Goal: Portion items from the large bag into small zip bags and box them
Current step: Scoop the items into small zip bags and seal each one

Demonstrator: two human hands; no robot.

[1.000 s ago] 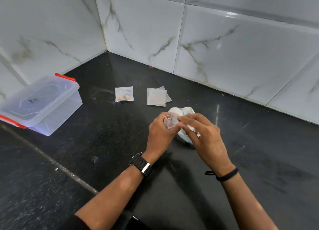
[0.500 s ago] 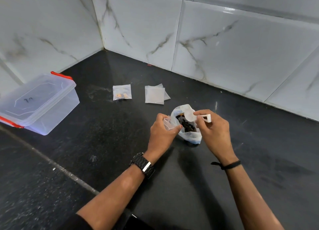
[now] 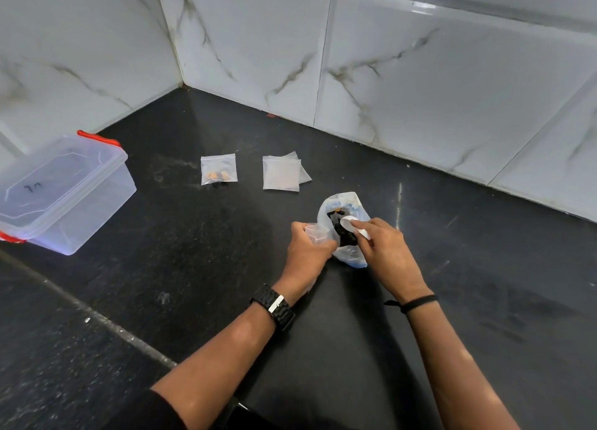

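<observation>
The large bag [image 3: 350,256], a thin whitish plastic one with its mouth gaping upward, sits on the black tabletop [image 3: 484,300] roughly mid-surface, nearer the back wall than the near edge, and dark pieces with a spot of orange show inside it. The right hand [image 3: 386,255] reaches into that mouth, thumb and fingers pinching a small white scoop [image 3: 350,224] whose rounded bowl lies over the dark contents. Just to the left, touching the bag's side, the left hand [image 3: 307,252] curls around a small clear zip bag [image 3: 315,231], holding it upright beside the opening (whether its own mouth is spread cannot be told). The two hands are close together, one on each side of the large bag. The left wrist carries a black watch [image 3: 274,305], the right a thin black band [image 3: 418,302]. Farther back toward the wall lies a filled zip bag [image 3: 218,170], flat, with orange and dark bits at its bottom, and to its right, apart from it, a little stack of empty zip bags [image 3: 281,173]. Near the tabletop's left edge stands a clear plastic box [image 3: 64,197] with red clips, lid on. White marbled tiles [image 3: 420,84] form the corner behind.
</observation>
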